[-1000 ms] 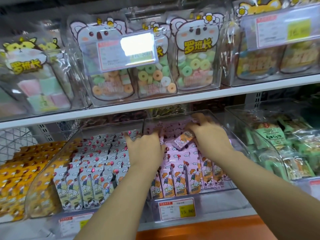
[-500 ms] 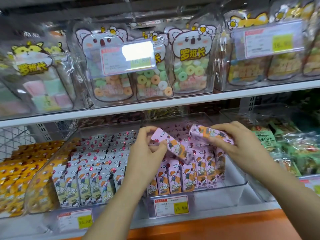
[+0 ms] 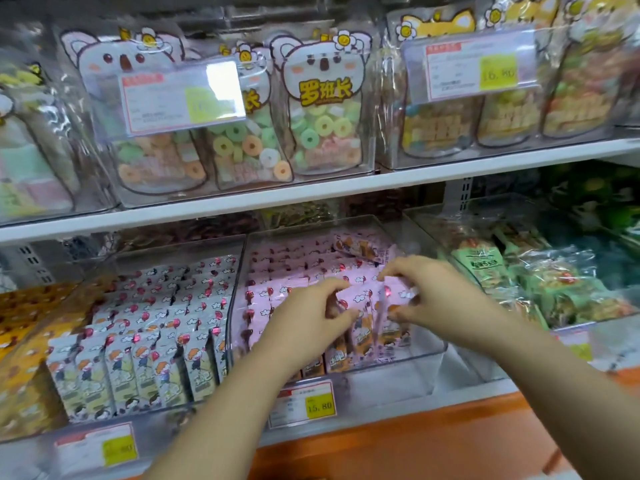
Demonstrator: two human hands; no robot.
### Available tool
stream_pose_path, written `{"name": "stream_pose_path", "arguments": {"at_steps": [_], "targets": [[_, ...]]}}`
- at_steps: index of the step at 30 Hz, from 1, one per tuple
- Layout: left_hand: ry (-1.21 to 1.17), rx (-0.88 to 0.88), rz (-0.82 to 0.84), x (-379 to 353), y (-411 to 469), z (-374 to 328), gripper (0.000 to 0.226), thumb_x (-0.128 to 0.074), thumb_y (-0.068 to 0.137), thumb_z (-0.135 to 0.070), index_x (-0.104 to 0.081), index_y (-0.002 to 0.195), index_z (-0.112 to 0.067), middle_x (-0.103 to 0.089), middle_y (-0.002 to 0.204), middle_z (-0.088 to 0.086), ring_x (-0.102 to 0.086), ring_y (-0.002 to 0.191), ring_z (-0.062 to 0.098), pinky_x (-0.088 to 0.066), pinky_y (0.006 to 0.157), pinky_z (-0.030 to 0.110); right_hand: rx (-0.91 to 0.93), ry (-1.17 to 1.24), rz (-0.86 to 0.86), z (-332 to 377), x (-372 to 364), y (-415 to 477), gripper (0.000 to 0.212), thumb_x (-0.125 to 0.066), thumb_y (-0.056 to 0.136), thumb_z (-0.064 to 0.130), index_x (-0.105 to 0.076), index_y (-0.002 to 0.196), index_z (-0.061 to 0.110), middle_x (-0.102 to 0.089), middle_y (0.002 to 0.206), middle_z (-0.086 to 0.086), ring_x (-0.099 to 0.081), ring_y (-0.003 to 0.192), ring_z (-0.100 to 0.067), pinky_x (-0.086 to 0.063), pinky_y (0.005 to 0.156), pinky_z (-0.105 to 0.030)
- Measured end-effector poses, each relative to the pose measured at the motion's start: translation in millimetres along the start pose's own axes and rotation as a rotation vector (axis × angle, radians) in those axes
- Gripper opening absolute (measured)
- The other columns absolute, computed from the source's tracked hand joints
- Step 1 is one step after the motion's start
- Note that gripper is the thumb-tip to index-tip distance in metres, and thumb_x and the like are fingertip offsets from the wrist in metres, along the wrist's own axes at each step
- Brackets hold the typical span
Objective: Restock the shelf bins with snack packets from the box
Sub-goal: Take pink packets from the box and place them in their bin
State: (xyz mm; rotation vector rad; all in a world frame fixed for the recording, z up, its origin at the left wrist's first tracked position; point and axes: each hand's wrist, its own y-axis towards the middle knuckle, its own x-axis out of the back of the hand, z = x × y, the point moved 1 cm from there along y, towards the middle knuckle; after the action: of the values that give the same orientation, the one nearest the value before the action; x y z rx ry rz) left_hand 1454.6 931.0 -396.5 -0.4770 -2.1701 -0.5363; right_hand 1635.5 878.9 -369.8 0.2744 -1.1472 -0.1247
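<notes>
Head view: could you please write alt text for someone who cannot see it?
The left hand and right hand pinch pink packets in the middle clear bin. White packets fill the bin to its left; green packets lie to its right.

Two shelves, two hands.
Lower shelf: four clear bins; upper: three koala bags, two price tags.

Pink balloon-print packets, grey-white cartoon packets, orange packets, green packets, white shelf
</notes>
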Motion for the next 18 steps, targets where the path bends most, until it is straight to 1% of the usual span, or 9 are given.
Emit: {"name": "stream_pose_path", "arguments": {"at_steps": [2,3,5,6,8,10,12,15,18], "targets": [[0.175,-0.012,0.021,-2.2,-0.1,1.4,0.043,-0.057,0.091,-0.039,-0.05,0.133,-0.032,-0.049,0.07,-0.013,-0.051,0.079,0.014,-0.036,0.069,0.028,0.006,-0.037,0.069,6.2,-16.4,6.6,0.05,-0.071,0.081,0.014,-0.054,0.128,0.019,-0.055,0.125,-0.001,-0.05,0.113,-0.015,-0.031,0.083,-0.014],[0.247,-0.024,0.019,-2.2,-0.7,1.4,0.042,-0.056,0.092,-0.04,-0.049,0.133,-0.033,-0.047,0.07,-0.012,-0.049,0.082,0.017,-0.033,0.072,0.029,0.001,-0.056,0.103,7.9,-25.0,10.1,0.05,-0.068,0.083,0.013,-0.052,0.13,0.02,-0.052,0.126,-0.001,-0.048,0.116,-0.016,-0.032,0.092,-0.019],[0.349,-0.046,0.016,-2.9,-2.0,1.1,0.04,-0.053,0.093,-0.042,-0.05,0.131,-0.034,-0.047,0.076,-0.012,-0.047,0.091,0.017,-0.029,0.078,0.03,-0.022,-0.12,0.158,9.7,-40.0,15.3,0.05,-0.067,0.085,0.018,-0.049,0.131,0.024,-0.045,0.123,0.002,-0.044,0.12,-0.015,-0.028,0.11,-0.036],[0.379,-0.05,0.022,-4.2,-2.2,1.6,0.038,-0.052,0.093,-0.043,-0.05,0.13,-0.034,-0.05,0.081,-0.012,-0.047,0.097,0.016,-0.029,0.082,0.031,-0.032,-0.143,0.169,8.9,-44.8,16.3,0.05,-0.067,0.085,0.02,-0.048,0.131,0.026,-0.042,0.117,0.004,-0.044,0.12,-0.014,-0.025,0.112,-0.044],[0.421,-0.056,0.037,-6.5,-1.7,3.3,0.039,-0.051,0.093,-0.045,-0.05,0.131,-0.034,-0.056,0.103,-0.012,-0.046,0.108,0.016,-0.03,0.089,0.032,-0.035,-0.149,0.163,6.4,-48.3,16.9,0.051,-0.069,0.083,0.023,-0.049,0.13,0.026,-0.045,0.112,0.006,-0.044,0.118,-0.015,-0.03,0.109,-0.042],[0.442,-0.064,0.04,-7.7,0.2,5.6,0.043,-0.052,0.092,-0.047,-0.05,0.133,-0.033,-0.05,0.125,-0.012,-0.043,0.117,0.016,-0.03,0.095,0.033,-0.014,-0.153,0.143,4.9,-47.5,16.1,0.055,-0.071,0.082,0.022,-0.049,0.132,0.026,-0.054,0.119,0.003,-0.043,0.117,-0.016,-0.039,0.097,-0.033],[0.408,-0.071,0.028,-8.0,0.4,6.6,0.045,-0.056,0.09,-0.047,-0.049,0.133,-0.034,-0.045,0.127,-0.013,-0.041,0.117,0.014,-0.029,0.095,0.032,0.005,-0.15,0.134,5.0,-46.6,15.0,0.06,-0.072,0.081,0.02,-0.047,0.135,0.026,-0.055,0.127,0.003,-0.045,0.118,-0.017,-0.041,0.092,-0.03],[0.35,-0.105,0.026,-7.9,-0.6,7.5,0.047,-0.059,0.088,-0.046,-0.047,0.134,-0.038,-0.046,0.127,-0.014,-0.04,0.116,0.013,-0.029,0.095,0.031,-0.004,-0.083,0.131,7.2,-35.9,16.8,0.065,-0.074,0.079,0.022,-0.046,0.137,0.025,-0.052,0.135,0.003,-0.049,0.118,-0.017,-0.042,0.097,-0.03],[0.321,-0.105,0.041,-7.6,-0.1,9.8,0.046,-0.059,0.089,-0.044,-0.048,0.133,-0.038,-0.049,0.125,-0.012,-0.042,0.116,0.014,-0.032,0.099,0.034,0.007,-0.095,-0.011,6.4,-15.1,26.2,0.053,-0.069,0.084,0.031,-0.05,0.133,0.026,-0.053,0.131,0.001,-0.045,0.12,-0.019,-0.041,0.1,-0.037]]}}
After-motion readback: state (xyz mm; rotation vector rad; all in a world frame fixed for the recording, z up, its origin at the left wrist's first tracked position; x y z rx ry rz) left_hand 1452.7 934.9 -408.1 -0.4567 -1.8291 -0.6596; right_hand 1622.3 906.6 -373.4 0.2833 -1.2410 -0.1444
